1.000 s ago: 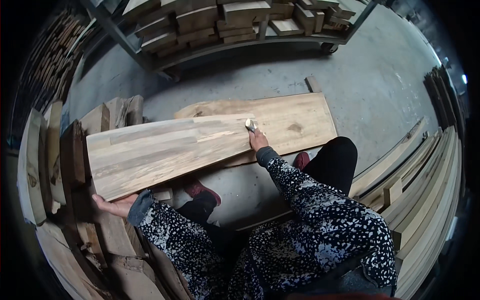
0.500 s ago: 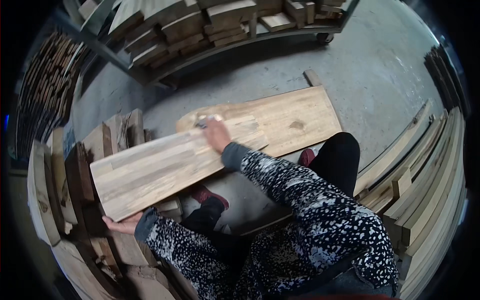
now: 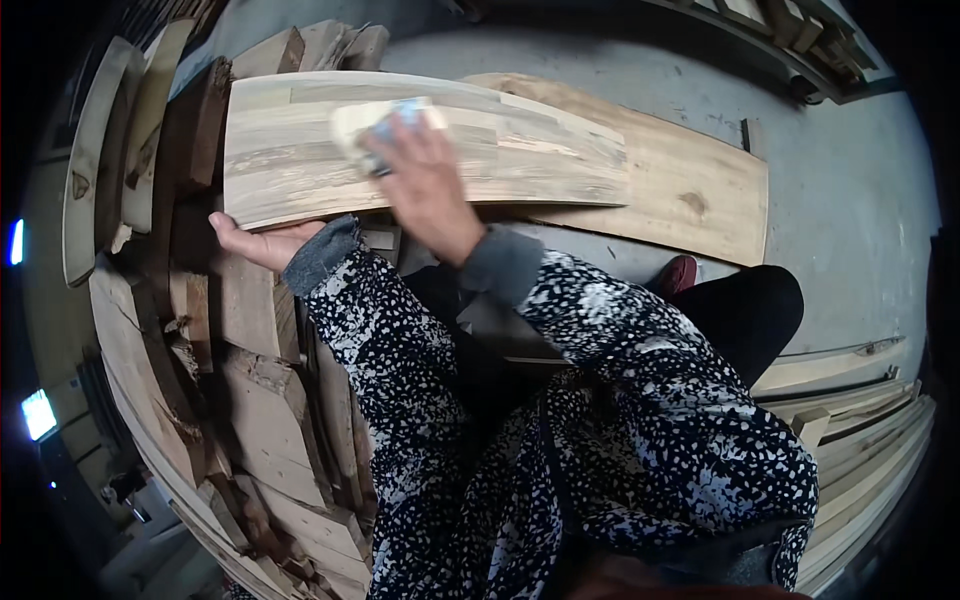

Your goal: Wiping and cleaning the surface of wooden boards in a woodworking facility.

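Note:
A pale glued-up wooden board (image 3: 300,150) with striped planks lies slanted, its right end overlapping a longer tan board (image 3: 690,190) with a knot. My left hand (image 3: 268,245) holds the striped board from beneath at its near left corner, palm up; the fingers are partly hidden under the edge. On the board's top face, my right hand (image 3: 425,180) presses down a cream-coloured pad (image 3: 355,125) with a bluish patch. Motion blur hides whether the pad is cloth or something else.
Rough timber pieces (image 3: 265,400) are stacked at the left, close by my left arm. Long planks (image 3: 870,450) lie at the lower right. A wheeled rack (image 3: 760,45) with wood stands at the far right, on a grey concrete floor (image 3: 850,200).
My right hand has slid the pad leftward along the striped board, toward its left end. My left hand stays at the near corner. The view has turned toward the left.

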`<state>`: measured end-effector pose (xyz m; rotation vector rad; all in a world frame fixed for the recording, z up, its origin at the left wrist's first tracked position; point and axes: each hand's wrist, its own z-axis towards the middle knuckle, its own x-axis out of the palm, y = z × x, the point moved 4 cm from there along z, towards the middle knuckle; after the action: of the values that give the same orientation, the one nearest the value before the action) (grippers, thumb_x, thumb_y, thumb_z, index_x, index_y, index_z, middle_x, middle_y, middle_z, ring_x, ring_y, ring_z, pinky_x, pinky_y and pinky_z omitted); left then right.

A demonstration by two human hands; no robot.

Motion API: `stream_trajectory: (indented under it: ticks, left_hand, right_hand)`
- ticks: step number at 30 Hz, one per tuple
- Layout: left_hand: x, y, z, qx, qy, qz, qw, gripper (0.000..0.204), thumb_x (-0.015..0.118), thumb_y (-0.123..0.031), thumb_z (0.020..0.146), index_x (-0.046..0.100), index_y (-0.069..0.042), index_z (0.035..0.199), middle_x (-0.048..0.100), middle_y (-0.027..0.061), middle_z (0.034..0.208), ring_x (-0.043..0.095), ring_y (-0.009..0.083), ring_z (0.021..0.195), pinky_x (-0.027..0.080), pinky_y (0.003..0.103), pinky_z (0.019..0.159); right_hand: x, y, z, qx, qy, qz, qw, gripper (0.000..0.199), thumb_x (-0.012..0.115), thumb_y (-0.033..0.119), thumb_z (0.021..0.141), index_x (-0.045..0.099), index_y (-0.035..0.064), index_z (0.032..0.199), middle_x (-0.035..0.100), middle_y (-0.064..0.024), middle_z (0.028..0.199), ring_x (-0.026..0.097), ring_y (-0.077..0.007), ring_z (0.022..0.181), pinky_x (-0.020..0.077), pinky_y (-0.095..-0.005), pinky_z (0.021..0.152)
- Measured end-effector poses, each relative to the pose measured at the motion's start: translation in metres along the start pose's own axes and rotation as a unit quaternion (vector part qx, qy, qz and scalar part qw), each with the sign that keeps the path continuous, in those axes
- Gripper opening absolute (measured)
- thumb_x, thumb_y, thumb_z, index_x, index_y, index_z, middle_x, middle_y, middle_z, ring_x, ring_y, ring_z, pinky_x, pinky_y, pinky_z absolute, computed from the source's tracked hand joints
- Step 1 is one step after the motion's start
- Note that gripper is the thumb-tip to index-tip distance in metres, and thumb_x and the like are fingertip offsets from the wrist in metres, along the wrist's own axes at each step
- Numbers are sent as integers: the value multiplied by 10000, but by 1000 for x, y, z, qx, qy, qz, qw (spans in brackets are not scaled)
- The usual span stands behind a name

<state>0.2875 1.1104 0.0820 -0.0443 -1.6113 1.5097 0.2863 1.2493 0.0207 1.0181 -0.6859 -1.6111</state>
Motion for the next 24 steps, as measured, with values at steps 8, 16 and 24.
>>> stream_trajectory:
  ticks: [8,16,24]
  left_hand:
    - [5,-1,-12,-68,58,-20,996,567,488,-473,782,467,-10,1108,493,132,1098,483,263,1004,407,396,850]
    - [36,-3,-37,-110,50,-49,992,544,578,-411,745,467,-48,1135,494,106,1119,466,242,1034,399,395,868]
    - [66,2,-45,-185,238,-229,926,619,571,-453,726,458,4,1128,480,139,1138,459,254,1041,392,408,860]
  right_hand:
    - [-37,-33,-46,-50,51,-36,997,520,473,40,701,464,168,1205,312,-94,1341,203,-324,1266,137,-464,1017]
    - [-173,-251,-204,356,-108,-157,915,302,463,219,824,526,40,1059,542,-184,1051,499,-330,996,409,-349,824]
    - [-231,-121,-74,132,-255,-6,958,299,470,247,851,532,0,1006,568,-150,816,551,-263,791,418,-302,720]
